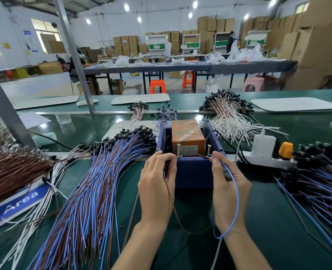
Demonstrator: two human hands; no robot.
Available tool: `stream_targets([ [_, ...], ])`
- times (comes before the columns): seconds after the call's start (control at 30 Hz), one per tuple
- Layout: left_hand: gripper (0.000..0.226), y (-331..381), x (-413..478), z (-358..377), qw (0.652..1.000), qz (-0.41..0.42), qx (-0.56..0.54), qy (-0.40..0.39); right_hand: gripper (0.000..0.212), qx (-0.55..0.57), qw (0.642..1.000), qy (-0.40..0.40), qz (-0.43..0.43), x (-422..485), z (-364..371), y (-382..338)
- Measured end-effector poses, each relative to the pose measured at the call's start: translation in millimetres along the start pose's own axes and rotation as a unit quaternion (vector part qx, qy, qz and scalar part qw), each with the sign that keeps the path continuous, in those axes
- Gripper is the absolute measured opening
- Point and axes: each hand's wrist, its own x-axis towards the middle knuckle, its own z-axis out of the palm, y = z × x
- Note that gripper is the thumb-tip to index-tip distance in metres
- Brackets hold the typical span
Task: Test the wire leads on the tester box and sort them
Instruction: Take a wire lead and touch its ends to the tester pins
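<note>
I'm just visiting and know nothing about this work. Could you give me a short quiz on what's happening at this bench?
1. True or false: the right hand holds a blue wire by a screw on the tester box.
2. What does the left hand pinch? A: a brown wire. B: a white wire. C: nothing.
3. Fill in: the white power strip lies to the box's ____.
Key: 1 true; 2 A; 3 right.

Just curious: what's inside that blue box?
An orange block wrapped in clear tape sits inside the blue tester box, two upright screws at its near edge. Whatever lies under it is covered.
</note>
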Motion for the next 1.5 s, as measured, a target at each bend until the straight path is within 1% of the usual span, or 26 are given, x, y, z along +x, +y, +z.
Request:
stream_targets([
  [0.3,0.012,5,0,0,0.999,-0.024,0.033,0.003,0.02,-0.02,1.0,0.006,-0.017,0,0,-1],
  [0.63,0.012,4,1,-1,0.999,-0.021,0.037,-0.001,0.019,-0.033,0.999,0.009,-0.03,0,0,0],
  [0.87,0.013,2,0,0,0.999,-0.017,0.034,0.001,0.02,-0.032,0.999,0.007,-0.017,1,0,0],
  [0.93,0.013,-1,-1,1,1.0,-0.01,0.025,0.0,0.017,-0.025,1.0,0.005,-0.006,1,0,1],
  [1.03,0.01,-6,-4,4,1.0,0.003,-0.017,-0.019,0.014,-0.005,1.0,0.002,0.019,0,-2,3],
  [1.17,0.013,-10,-9,8,0.999,0.012,-0.029,-0.036,0.018,0.003,1.0,-0.002,0.013,-6,-1,1],
  [1.3,0.016,-9,-15,10,0.999,0.032,0.008,-0.033,0.017,-0.005,1.0,-0.021,0.007,-12,-2,0],
  [1.43,0.019,-6,-22,12,0.993,0.099,0.066,-0.017,0.017,-0.012,0.999,-0.045,0.006,-15,-4,-1],
  [1.5,0.018,-6,-24,12,0.989,0.12,0.084,-0.01,0.02,-0.027,0.998,-0.053,0.0,-18,-6,-1],
])
